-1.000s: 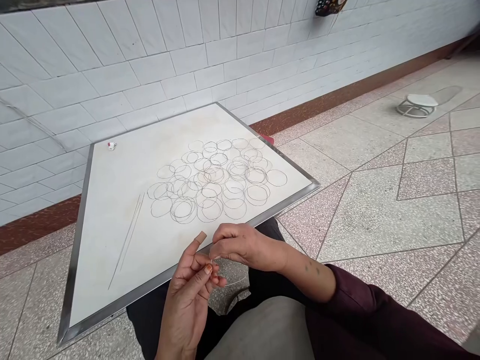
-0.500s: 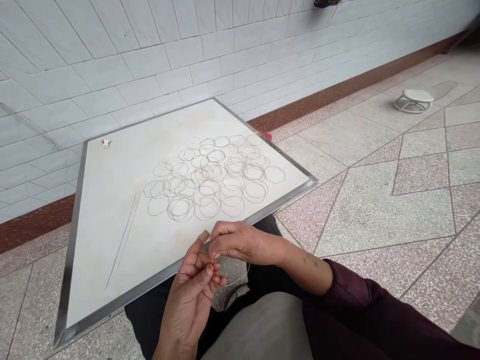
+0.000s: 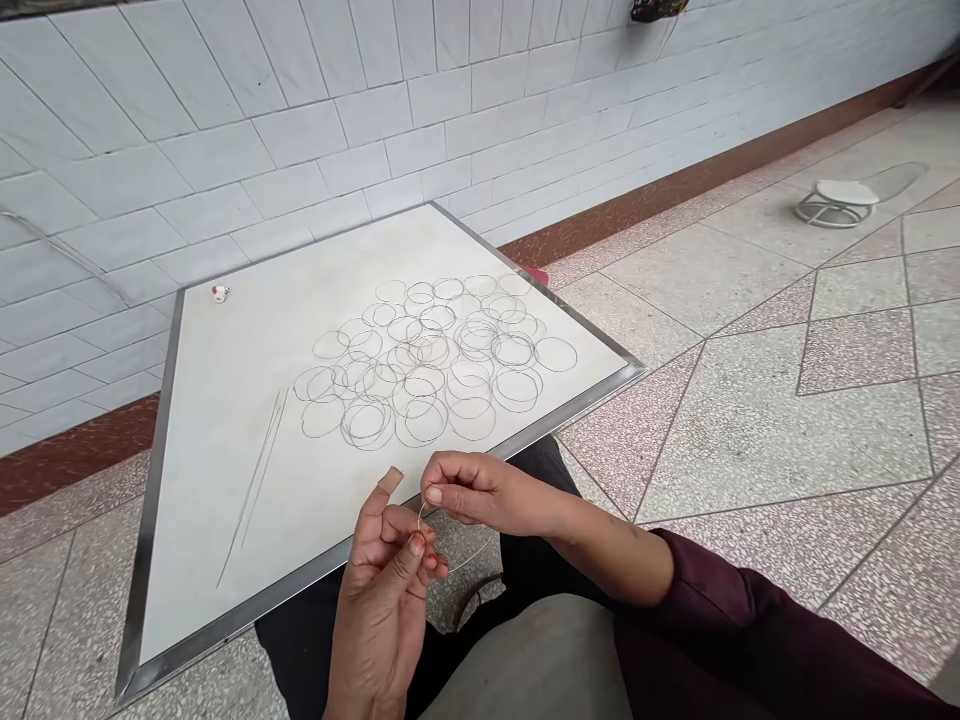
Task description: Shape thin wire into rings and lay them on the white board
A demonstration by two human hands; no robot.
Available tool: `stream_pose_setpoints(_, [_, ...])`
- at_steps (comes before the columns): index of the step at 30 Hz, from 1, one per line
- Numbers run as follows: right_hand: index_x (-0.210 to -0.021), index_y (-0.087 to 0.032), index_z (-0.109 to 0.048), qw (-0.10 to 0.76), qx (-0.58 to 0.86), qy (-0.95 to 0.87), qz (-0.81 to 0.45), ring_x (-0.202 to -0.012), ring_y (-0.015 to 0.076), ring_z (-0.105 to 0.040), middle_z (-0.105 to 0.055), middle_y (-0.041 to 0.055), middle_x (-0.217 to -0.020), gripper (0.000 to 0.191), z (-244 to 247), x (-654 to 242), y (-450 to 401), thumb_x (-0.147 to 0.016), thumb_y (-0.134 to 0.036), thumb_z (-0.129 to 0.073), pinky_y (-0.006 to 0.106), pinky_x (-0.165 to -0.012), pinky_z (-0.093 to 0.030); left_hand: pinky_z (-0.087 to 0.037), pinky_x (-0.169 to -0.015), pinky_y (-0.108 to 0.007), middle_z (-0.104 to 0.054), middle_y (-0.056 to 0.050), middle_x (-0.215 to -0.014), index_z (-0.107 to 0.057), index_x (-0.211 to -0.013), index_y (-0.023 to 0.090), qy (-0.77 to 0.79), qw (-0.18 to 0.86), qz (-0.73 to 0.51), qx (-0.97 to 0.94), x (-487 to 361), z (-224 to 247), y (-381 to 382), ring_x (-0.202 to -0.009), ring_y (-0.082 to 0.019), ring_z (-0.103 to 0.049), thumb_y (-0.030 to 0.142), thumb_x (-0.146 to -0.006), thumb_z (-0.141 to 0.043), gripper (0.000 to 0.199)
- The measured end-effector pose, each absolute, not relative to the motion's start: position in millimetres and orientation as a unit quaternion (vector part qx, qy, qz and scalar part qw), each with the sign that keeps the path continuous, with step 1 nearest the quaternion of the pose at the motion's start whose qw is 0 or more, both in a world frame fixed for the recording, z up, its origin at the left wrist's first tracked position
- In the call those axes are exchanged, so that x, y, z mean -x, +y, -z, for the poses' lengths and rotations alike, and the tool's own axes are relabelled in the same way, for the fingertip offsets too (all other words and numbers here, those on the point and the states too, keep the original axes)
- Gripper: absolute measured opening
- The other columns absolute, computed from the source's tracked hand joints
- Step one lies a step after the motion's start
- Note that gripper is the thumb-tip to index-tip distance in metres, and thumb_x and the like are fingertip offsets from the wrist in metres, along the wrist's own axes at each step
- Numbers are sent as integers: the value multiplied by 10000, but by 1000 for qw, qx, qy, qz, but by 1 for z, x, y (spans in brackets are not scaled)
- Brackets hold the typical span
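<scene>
A thin wire (image 3: 472, 556) curves between my two hands, just off the table's near edge. My left hand (image 3: 390, 590) pinches it between thumb and fingers, with the index finger raised and a tan wrap on its tip. Thumb and forefinger of my right hand (image 3: 480, 490) are closed on the wire a little above the left thumb. Part of the wire is hidden behind the hands. Many thin wire rings (image 3: 470, 418) lie overlapping on the white table (image 3: 225, 420). Left of them rest a few straight wires (image 3: 259, 470).
A small white and red object (image 3: 220, 293) sits at the table's far left corner. Metal edging (image 3: 525, 430) frames the tabletop. Behind it stands a tiled wall (image 3: 375, 120). A round white stool (image 3: 838, 203) is on the floor at the right.
My right hand has moved slightly up and away from the left fingertips, so more wire shows between them. The whole view has shifted a little.
</scene>
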State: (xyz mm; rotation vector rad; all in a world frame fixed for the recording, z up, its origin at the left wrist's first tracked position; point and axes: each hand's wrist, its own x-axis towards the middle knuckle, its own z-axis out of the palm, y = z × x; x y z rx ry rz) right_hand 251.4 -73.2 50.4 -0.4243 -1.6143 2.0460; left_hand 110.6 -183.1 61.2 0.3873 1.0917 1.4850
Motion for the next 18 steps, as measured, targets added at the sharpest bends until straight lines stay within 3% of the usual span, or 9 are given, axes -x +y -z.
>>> stream_pose_setpoints(7, [-831,-142,-593,210,192,-437,-853,-486,47,-269,-392,-97,-568,421,-44,-244,-73,-842,-547,-708,200,-461,-169,-502,-606,-196,-541,31,-794,-634,-1311,311,469,597,-632,-159,-108,-59,-179,-683,-94,-524,150,-720,-819,640])
stream_pose_setpoints(12, [-826,-124,-602,126,154,-374,-906,-485,52,-294,-383,-77,-591,517,-38,-248,-64,-884,-638,-594,199,-452,-184,-505,-602,-194,-539,29,-821,-652,-1290,305,467,592,-640,-148,-104,-57,-177,-702,-95,-531,134,-717,-819,621])
stream_pose_setpoints(18, [-874,-126,-617,52,105,-293,-949,-473,56,-204,-286,-97,-566,322,-31,-252,-55,-903,-446,-608,174,-420,-158,-480,-589,-178,-537,30,-807,-653,-1283,286,480,589,-633,-147,-107,-66,-179,-689,-90,-517,141,-726,-812,597])
